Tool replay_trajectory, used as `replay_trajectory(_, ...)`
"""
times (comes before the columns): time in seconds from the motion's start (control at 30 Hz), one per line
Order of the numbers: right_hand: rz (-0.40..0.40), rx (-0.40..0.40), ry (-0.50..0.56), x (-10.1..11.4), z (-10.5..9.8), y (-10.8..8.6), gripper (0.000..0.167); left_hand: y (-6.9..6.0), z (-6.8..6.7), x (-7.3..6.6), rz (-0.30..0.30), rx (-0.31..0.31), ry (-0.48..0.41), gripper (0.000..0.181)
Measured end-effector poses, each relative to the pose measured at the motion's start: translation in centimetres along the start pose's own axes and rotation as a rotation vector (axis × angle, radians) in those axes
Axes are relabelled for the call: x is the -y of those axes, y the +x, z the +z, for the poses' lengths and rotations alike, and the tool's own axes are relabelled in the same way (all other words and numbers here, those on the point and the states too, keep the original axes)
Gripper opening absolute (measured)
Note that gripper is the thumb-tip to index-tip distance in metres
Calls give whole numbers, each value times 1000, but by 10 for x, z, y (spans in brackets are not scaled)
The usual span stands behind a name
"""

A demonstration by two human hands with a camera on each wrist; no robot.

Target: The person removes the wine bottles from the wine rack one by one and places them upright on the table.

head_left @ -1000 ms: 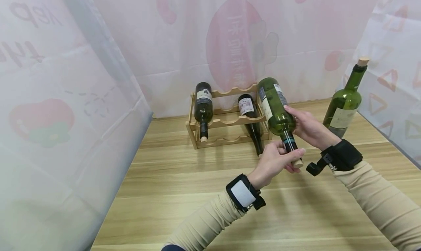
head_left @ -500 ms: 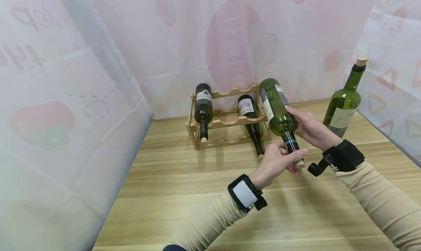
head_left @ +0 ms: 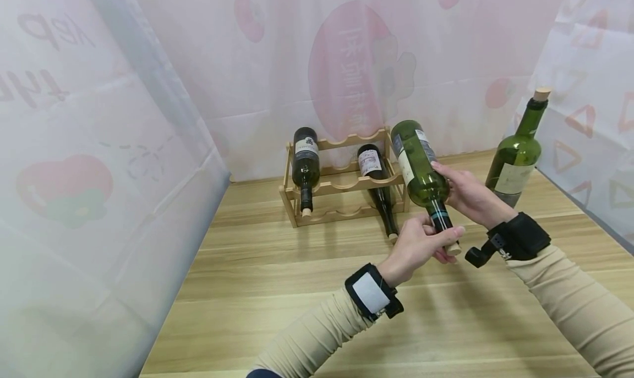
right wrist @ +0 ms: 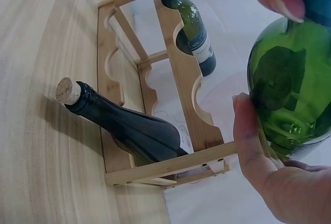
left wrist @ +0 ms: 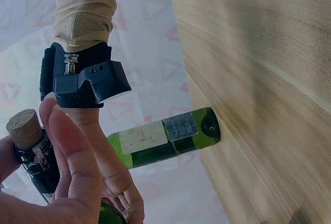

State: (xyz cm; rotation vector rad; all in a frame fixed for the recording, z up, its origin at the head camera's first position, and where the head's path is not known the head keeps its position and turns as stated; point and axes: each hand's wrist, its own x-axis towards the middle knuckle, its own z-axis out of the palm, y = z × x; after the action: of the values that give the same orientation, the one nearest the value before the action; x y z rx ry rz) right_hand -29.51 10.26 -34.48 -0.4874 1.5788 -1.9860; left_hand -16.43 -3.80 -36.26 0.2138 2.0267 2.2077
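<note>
A green bottle (head_left: pixel 421 169) tilts neck-down toward the person, its base by the right end of the wooden rack (head_left: pixel 342 186). The left hand (head_left: pixel 413 246) grips its dark neck just above the cork (head_left: pixel 453 249). Around the bottle's lower body and shoulder curl the fingers of the right hand (head_left: pixel 470 196). In the right wrist view, the held bottle (right wrist: pixel 289 84) is beside the rack's end rail (right wrist: pixel 170 166); whether they touch I cannot tell. The left wrist view has the left hand (left wrist: pixel 77 177) at the neck (left wrist: pixel 41 167), cork (left wrist: pixel 24 128) showing.
On the rack's upper tier at left lies a dark bottle (head_left: pixel 306 158); a second dark bottle (head_left: pixel 381 193) lies lower at right, its neck jutting forward. Another green bottle (head_left: pixel 515 163) stands upright at the right, behind the right wrist. Printed cloth (head_left: pixel 267 81) hangs behind the table.
The held bottle has shifted very slightly right and down in the head view, both hands moving with it. The grips look the same.
</note>
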Motion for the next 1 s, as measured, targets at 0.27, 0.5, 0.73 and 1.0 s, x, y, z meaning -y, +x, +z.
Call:
replay_trajectory(0.27,-16,11,9,-1,-3,-1,52,1,2,1,0,-3,5,14)
replay_trajectory(0.5,-25,14,4,-2,-5,-3,53,2,3,2,7,16,9,13)
replay_trajectory(0.73,-13,2,3,-2,-6,-5,55,3,5,3,3,22,-4,13)
replay_trajectory(1.0,-18,0,-3,-2,-8,-8,42,3,8,4,-1,30,-4,13)
